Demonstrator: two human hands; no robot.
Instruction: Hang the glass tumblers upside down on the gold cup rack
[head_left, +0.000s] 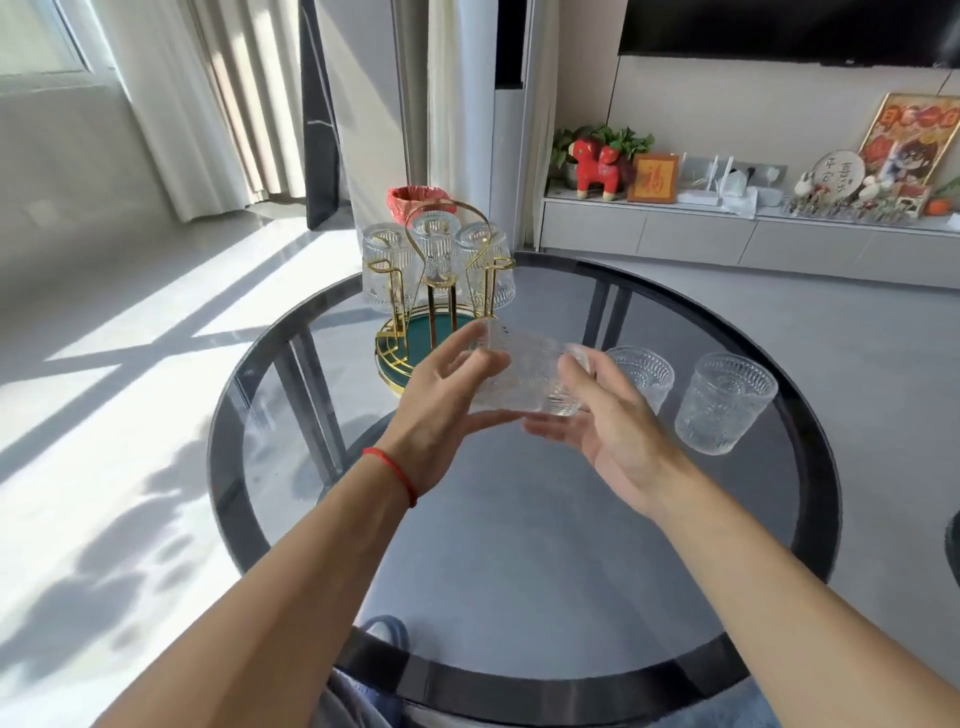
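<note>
tumbler (524, 374) lies sideways, both hands' fingers clamped on it | rigid, slick, breakable (ribbed wall helps) | you grip its sides | gold cup rack (439, 291) holds 3

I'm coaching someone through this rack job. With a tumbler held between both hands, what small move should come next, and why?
Probably turn the held tumbler mouth-down and carry it toward a free front peg of the gold rack. It lies roughly sideways between the left hand and right hand, while three tumblers already hang inverted at the rack's back.
</note>
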